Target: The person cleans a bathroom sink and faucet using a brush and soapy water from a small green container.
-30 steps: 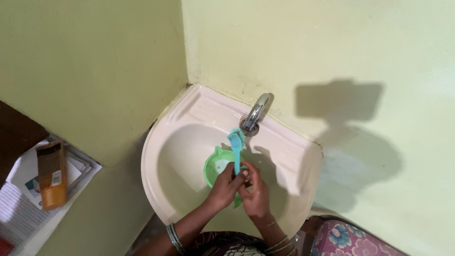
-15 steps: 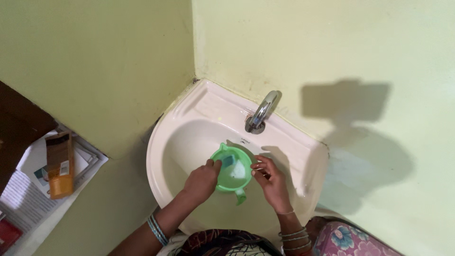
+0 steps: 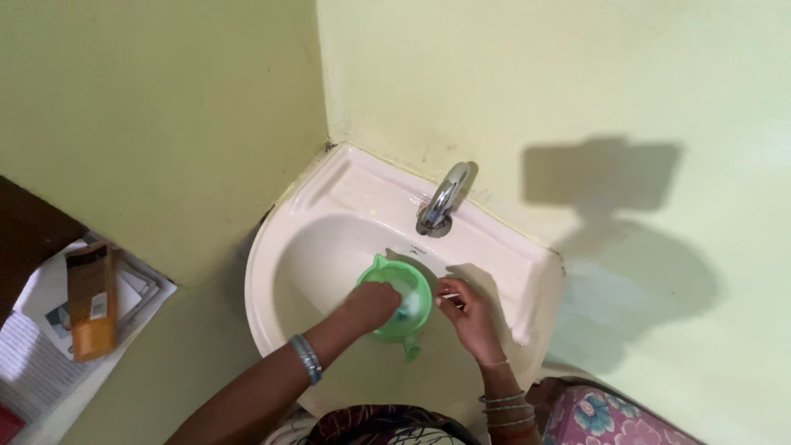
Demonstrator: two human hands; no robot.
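Down in the corner sink (image 3: 321,247), a small green jug (image 3: 395,305) sits in the basin, its spout at about 10 o'clock and its stubby handle at 6 o'clock. The left hand (image 3: 372,303) reaches into the jug's mouth, fingers curled around what looks like a light blue brush (image 3: 409,307), though only a sliver of it shows past the knuckles. That hand covers most of the jug's inside, so its bottom cannot be seen. The right hand (image 3: 471,311) is at 3 o'clock of the jug, its fingers pinching the rim. Bangles (image 3: 306,358) ring the left wrist, and thinner ones the right.

A chrome tap (image 3: 441,202) stands at 12 o'clock of the jug, on the sink's back ledge, well clear of both hands. Pale green walls (image 3: 165,124) meet behind the sink. Far off at 9 o'clock, an orange and brown carton (image 3: 89,301) lies on a stack of papers (image 3: 33,363). At 5 o'clock, flowered fabric (image 3: 601,416) shows at the frame's edge.
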